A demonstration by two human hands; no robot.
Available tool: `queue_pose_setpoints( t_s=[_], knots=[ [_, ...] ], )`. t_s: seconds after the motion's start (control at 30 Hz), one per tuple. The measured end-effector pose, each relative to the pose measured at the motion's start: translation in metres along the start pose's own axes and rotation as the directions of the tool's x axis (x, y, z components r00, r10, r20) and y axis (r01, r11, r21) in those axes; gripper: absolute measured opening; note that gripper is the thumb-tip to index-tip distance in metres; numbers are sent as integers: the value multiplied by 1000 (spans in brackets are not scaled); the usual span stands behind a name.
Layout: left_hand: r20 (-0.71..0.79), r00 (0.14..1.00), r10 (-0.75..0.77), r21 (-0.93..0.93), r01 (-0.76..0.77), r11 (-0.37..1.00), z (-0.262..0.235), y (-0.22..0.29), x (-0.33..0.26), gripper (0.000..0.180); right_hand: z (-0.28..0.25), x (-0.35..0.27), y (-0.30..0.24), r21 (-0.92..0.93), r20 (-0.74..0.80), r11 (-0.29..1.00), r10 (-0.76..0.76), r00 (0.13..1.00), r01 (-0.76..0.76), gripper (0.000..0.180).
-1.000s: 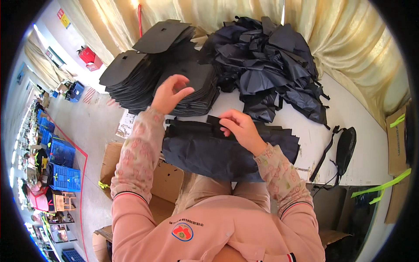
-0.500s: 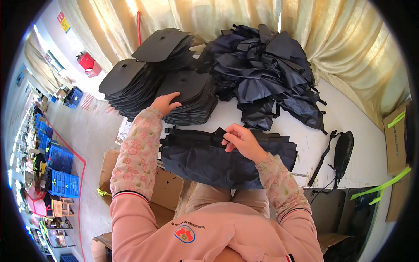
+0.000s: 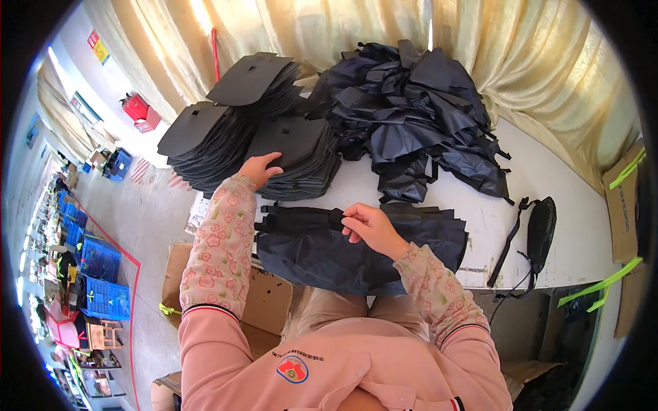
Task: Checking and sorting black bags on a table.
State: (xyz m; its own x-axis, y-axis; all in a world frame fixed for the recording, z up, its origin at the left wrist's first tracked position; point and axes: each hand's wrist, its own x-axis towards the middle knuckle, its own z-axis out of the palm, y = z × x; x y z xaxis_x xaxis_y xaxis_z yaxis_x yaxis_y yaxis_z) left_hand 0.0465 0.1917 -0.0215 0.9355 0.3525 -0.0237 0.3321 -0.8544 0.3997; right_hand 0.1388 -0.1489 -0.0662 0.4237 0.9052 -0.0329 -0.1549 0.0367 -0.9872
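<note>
My left hand (image 3: 259, 170) is at the near-left corner of the closest stack of black flat panels (image 3: 289, 135). Its thumb and fingers are apart, touching the stack's edge. Closer to me, a folded black fabric piece (image 3: 322, 255) lies at the table's front edge, hanging over toward my lap. My right hand (image 3: 365, 225) is closed in a pinch on a black strap (image 3: 334, 217) along the fabric's upper edge. Its fingertips hide part of the strap.
A heap of crumpled black fabric pieces (image 3: 411, 109) sits at the back of the white table (image 3: 548, 164). Two more panel stacks stand left and behind. A black pouch with a strap (image 3: 541, 233) lies at right. Cardboard boxes (image 3: 269, 301) are below; curtains (image 3: 541, 61) hang behind.
My right hand has shifted slightly left and down along the fabric's upper edge. My left hand stays at the panel stack, its thumb a little nearer to its fingers. The view has tilted slightly.
</note>
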Motion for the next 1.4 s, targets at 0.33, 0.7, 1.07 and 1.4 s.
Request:
queue_pose_setpoints(
  t_s=[0.33,0.7,1.07,1.4],
  knots=[
    [-75,981,177,178,-161,971,11,-16,0,43,4,0,3,-5,13,1000,12,1000,-12,12],
    [-187,940,284,545,-141,826,47,-11,-4,46,17,7,5,50,-27,999,9,1000,-8,14],
    [-623,782,12,-402,-333,853,19,128,-120,30,-2,23,-37,-247,-488,855,-516,704,456,8],
    [-271,919,286,-347,-370,862,22,140,-153,41,-3,20,-20,-264,-422,820,-572,703,509,9]
  ],
)
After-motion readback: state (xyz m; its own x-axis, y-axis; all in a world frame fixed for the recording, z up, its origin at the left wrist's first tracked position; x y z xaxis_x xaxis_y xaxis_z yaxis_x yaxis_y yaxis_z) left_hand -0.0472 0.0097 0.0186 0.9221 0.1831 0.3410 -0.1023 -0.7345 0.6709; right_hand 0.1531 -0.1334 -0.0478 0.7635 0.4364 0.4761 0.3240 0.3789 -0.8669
